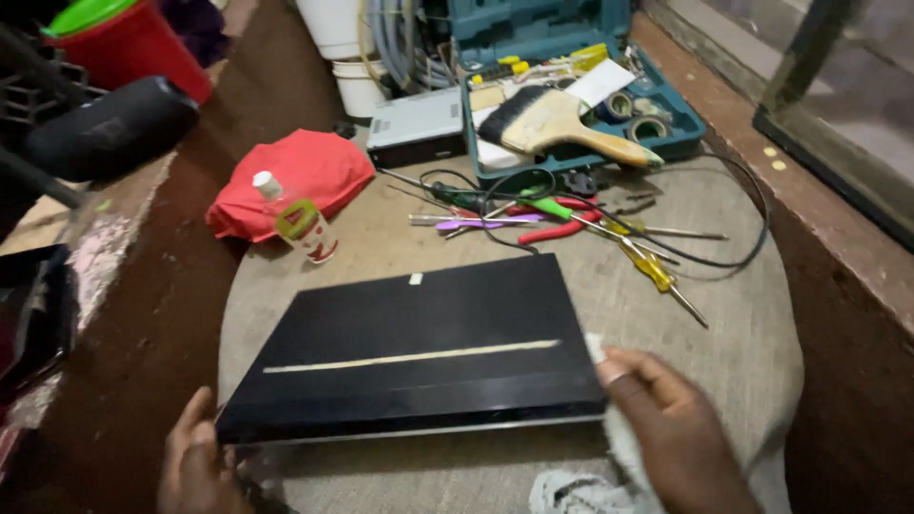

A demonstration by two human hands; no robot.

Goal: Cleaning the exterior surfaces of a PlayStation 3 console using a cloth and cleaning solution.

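Observation:
A flat black electronic box point(419, 343) with a pale dusty stripe along its top lies on a round cloth-covered surface point(733, 333). My left hand point(197, 464) holds its near left corner. At the box's right end, my right hand point(666, 424) presses a white cloth point(609, 433) against the edge. More of the cloth bunches below point(571, 493).
Behind the box lie several screwdrivers point(657, 271), red-handled pliers point(562, 228) and black cables point(733, 257). An open teal toolcase point(681, 128) holds a wide paintbrush point(562, 124) and tape rolls. A small bottle point(303, 227) rests by a red cloth point(305, 176). A silver device point(416, 126) sits behind.

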